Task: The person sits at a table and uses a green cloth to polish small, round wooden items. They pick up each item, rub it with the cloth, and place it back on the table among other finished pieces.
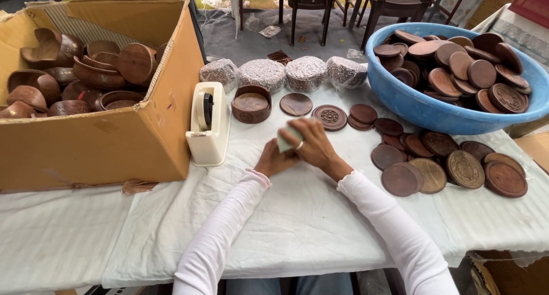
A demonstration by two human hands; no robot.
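Centrally, both hands met over a small pale green pad (287, 139) on the white ribbed cloth of the table (297, 215). The right hand (313, 143), a ring on one finger, lay curled over the pad with its fingers closed down on it; the left hand (273, 159) pinched the pad's lower edge from beneath. Both arms wore white knitted sleeves.

Just left of the hands stood a cream plastic tape dispenser (209, 123), smooth and blocky. Beyond them sat one round carved wooden box (251, 103), dark brown, and beside it two flat discs: a plain lid (296, 104) and a carved lid (330, 117). Behind these ran four round bundles (283, 73) wrapped in speckled printed paper.

To the right, roughly a dozen dark wooden lids (440, 160) lay scattered and overlapping, some smooth, some with carved rosettes. One blue plastic basin (412, 103) held a heap of more such discs, too many to count. At the left, one open cardboard carton (103, 140) was piled with turned wooden bowls (86, 72).
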